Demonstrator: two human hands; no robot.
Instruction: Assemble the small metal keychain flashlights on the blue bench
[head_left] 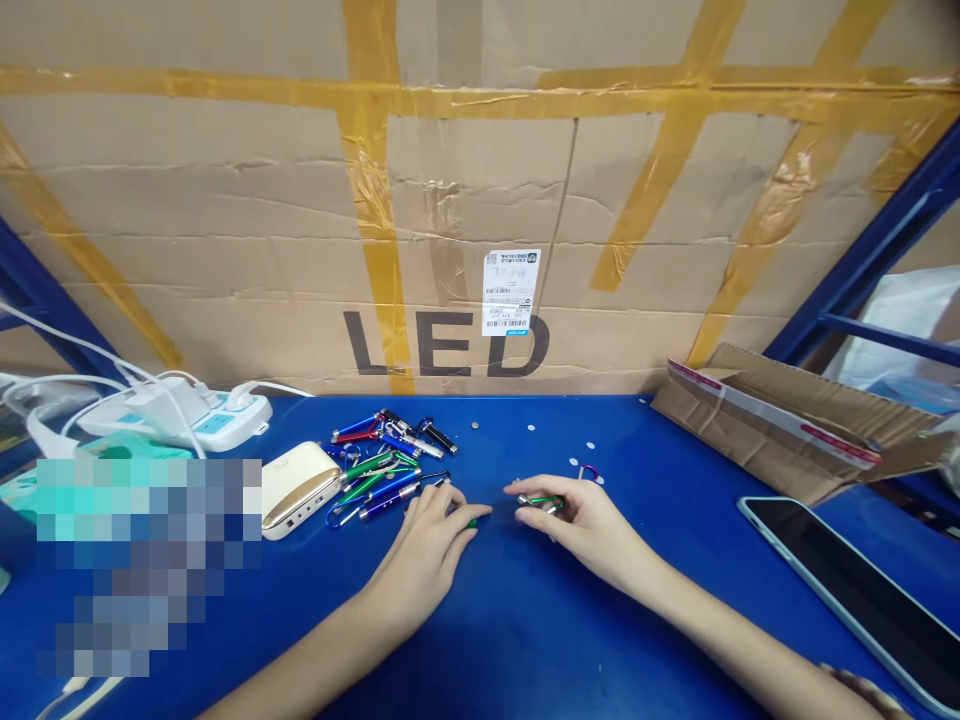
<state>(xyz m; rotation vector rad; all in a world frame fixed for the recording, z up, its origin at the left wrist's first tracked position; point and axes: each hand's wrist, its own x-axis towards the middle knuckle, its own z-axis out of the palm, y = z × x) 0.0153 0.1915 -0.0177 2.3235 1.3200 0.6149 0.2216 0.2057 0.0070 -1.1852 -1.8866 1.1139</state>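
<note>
My left hand (431, 535) rests on the blue table (525, 620) with its fingers curled round a small green piece (471, 522) that peeks out at the fingertips. My right hand (577, 520) pinches a small keychain flashlight with a green carabiner clip (541, 502). The two hands are a few centimetres apart. Just left of my left hand lies a pile of several coloured keychain flashlights (382, 460) in red, blue, green and black.
A white and gold power bank (298, 488) lies left of the pile. A white power strip (187, 412) with cables sits far left. Small button cells (531, 428) dot the table. A flattened cardboard box (780, 420) and a dark tablet (855, 590) lie right. A large taped cardboard wall (480, 200) stands behind.
</note>
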